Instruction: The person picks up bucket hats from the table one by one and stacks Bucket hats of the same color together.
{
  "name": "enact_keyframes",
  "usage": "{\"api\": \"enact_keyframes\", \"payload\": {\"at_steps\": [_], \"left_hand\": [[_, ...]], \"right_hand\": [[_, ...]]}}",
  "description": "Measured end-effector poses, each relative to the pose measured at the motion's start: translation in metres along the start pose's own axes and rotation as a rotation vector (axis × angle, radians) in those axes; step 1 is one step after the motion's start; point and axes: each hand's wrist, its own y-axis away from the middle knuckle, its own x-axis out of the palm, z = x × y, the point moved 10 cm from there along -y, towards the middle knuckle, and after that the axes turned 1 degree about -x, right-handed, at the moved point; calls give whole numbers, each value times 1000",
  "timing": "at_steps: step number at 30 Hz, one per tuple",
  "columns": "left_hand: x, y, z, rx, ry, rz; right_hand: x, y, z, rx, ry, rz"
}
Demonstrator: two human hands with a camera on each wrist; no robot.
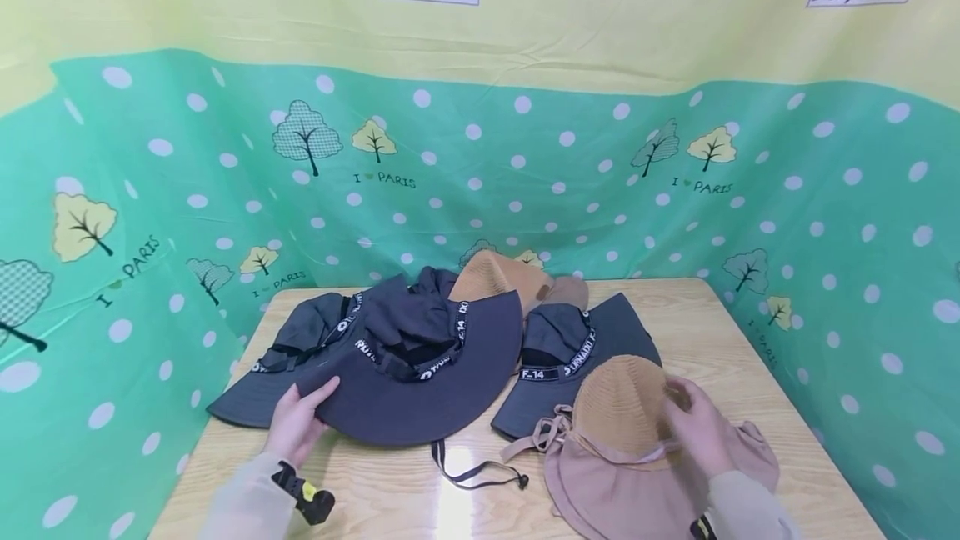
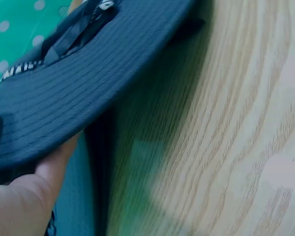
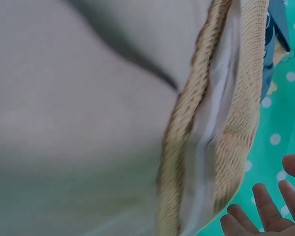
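A navy wide-brimmed sun hat (image 1: 420, 423) with a lettered band is tilted up over the left part of the table. My left hand (image 1: 296, 423) pinches its brim at the near left edge, thumb on top and fingers underneath. The left wrist view shows the stitched brim (image 2: 88, 93) raised off the wood. On the right lies a hat with a tan knitted crown (image 1: 618, 398) and a dusty-pink brim with a tied bow. Beside that crown is my right hand (image 1: 701, 427), its fingers spread and apart from the knit in the right wrist view.
Another dark hat (image 1: 311, 323) lies partly under the navy one. A third dark hat (image 1: 558, 332) sits behind the tan crown, and a tan hat (image 1: 487, 273) stands at the back. A black chin cord (image 1: 480, 473) trails on the wooden table (image 1: 375, 498). Green dotted cloth (image 1: 525, 190) surrounds it.
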Motion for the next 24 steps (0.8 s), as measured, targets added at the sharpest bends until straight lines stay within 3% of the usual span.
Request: {"api": "enact_keyframes", "payload": {"at_steps": [8,13,19,24], "left_hand": [[6,-1,-12,99,-86,-44],[8,4,-21,135,-94,-97],[21,11,-27,155,54,-118],[38,16,-31,146,249,-88]], "right_hand": [[11,-1,19,-43,-32,-7],[19,-3,33,-117,-39,-74],[44,7,58,-198,-160,-145],[88,12,68,-143,-375,-45]]}}
